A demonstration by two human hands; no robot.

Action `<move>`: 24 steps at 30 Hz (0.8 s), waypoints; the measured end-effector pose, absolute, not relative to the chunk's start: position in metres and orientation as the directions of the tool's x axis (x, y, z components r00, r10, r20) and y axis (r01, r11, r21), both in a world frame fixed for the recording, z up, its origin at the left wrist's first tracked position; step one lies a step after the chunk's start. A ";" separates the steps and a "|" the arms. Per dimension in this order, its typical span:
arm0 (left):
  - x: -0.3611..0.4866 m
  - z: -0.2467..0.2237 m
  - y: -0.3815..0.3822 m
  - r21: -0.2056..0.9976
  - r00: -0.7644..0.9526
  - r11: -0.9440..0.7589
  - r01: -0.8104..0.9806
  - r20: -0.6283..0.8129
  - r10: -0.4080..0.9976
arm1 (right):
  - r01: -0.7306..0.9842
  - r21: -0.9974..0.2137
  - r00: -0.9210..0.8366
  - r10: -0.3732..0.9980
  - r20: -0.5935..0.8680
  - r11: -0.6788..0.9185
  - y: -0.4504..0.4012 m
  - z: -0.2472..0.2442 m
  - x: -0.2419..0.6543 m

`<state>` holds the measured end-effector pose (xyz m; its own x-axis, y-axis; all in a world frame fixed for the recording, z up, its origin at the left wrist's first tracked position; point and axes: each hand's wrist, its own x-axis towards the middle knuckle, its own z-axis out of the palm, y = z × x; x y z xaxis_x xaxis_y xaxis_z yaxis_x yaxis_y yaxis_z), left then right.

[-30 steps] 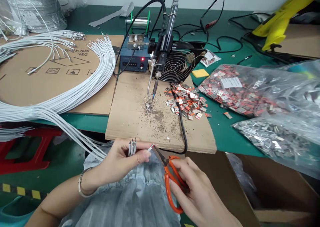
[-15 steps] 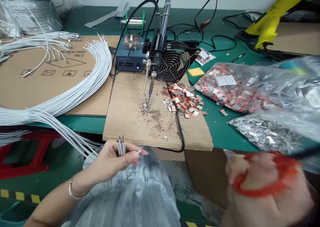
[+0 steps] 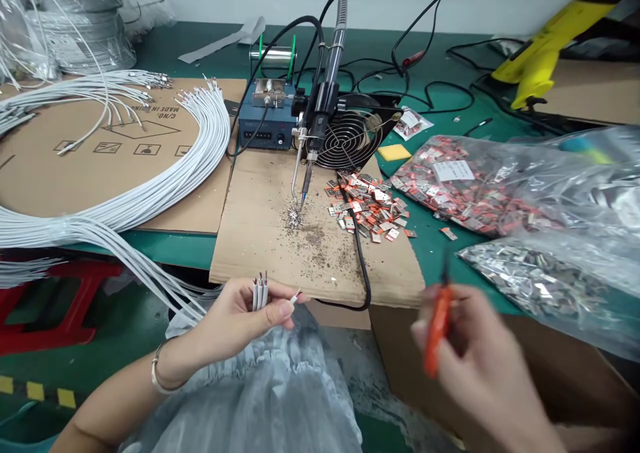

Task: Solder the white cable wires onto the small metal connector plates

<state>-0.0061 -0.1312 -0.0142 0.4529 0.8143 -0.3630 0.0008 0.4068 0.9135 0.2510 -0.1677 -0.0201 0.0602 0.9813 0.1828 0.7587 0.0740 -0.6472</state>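
My left hand (image 3: 255, 316) is closed round several white cables (image 3: 261, 293), whose stripped dark ends stand up above the fingers. Between thumb and forefinger it pinches one more cable end (image 3: 296, 298) pointing right, with thin red and white inner wires showing. My right hand (image 3: 480, 356) grips an orange-handled hand tool (image 3: 438, 330), like pliers or snips, its narrow dark tip pointing up and away. Motion blurs that tool, so its exact kind is unclear. Both hands are apart, in front of the cardboard sheet (image 3: 250, 240).
A soldering iron (image 3: 320, 120) hangs tip-down on a stand beside a blue station (image 3: 267, 130) and a fan (image 3: 345, 140). Small orange-and-metal connectors (image 3: 373, 206) lie heaped right of it. Bags of connectors (image 3: 465, 186) and metal pieces (image 3: 535, 273) sit further right. A white cable bundle (image 3: 200, 153) curves at left.
My right hand has come in from the lower right towards the middle, turning the orange-handled tool upright. The left hand sits slightly further right in view, its cable end now showing coloured inner wires.
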 end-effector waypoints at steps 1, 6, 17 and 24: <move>-0.005 -0.014 -0.131 0.913 0.440 0.408 -0.003 -0.365 0.820 | 0.758 -0.634 -0.087 0.988 0.130 0.150 -0.175 -0.021 0.238; -0.003 -0.016 -0.134 0.924 0.393 0.381 0.000 -0.350 0.850 | 0.771 -0.526 -0.370 0.925 0.090 0.359 -0.196 -0.020 0.200; -0.003 -0.018 -0.134 0.965 0.401 0.259 0.042 -0.254 0.880 | 0.782 -0.491 -0.413 0.909 0.055 0.385 -0.193 -0.018 0.200; -0.002 -0.023 -0.135 0.983 0.391 0.132 0.130 -0.173 0.904 | 0.806 -0.424 -0.441 0.897 0.034 0.413 -0.193 -0.022 0.200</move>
<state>-0.0021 -0.1349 -0.0225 0.3914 0.9038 -0.1730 0.1302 0.1318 0.9827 0.2003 -0.1930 -0.0218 -0.4411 0.8968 0.0342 0.8060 0.4126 -0.4244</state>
